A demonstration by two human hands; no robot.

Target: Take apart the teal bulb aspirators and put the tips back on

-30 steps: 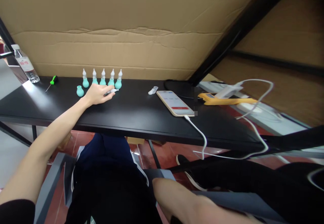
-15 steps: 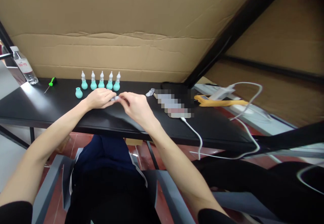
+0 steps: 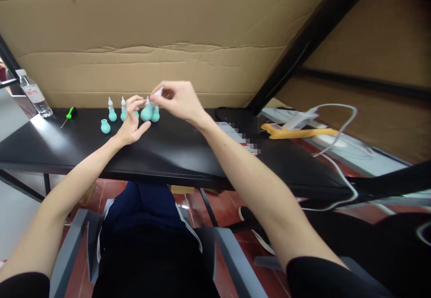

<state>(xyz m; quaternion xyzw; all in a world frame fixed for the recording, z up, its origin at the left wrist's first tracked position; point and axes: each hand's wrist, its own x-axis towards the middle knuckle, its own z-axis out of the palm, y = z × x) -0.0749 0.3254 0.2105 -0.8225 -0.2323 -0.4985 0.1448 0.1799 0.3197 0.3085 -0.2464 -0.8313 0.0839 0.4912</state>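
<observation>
My right hand (image 3: pixel 173 98) is raised over the right end of a row of teal bulbs, its fingertips pinching a white nozzle piece (image 3: pixel 159 92). A larger-looking teal bulb (image 3: pixel 147 114) hangs tilted just below those fingertips and seems joined to the nozzle, though the fingers hide the joint. My left hand (image 3: pixel 131 125) is open beside this bulb, thumb and fingers apart. Behind it, several upright bulbs with white nozzles, such as the leftmost one (image 3: pixel 112 115), stand in line, partly covered by my left fingers. One bulb without a nozzle (image 3: pixel 105 126) stands in front at the left.
A green-handled screwdriver (image 3: pixel 70 114) and a water bottle (image 3: pixel 35 95) are at the left of the black table (image 3: pixel 182 154). To the right lie a partly blurred phone (image 3: pixel 232 132), a yellow device (image 3: pixel 286 132) and a white cable (image 3: pixel 350 186). Cardboard (image 3: pixel 151 28) stands behind.
My hands have parted. The right has risen away from the table with the nozzle, and the left has opened its fingers. The tilted bulb has come into view between them.
</observation>
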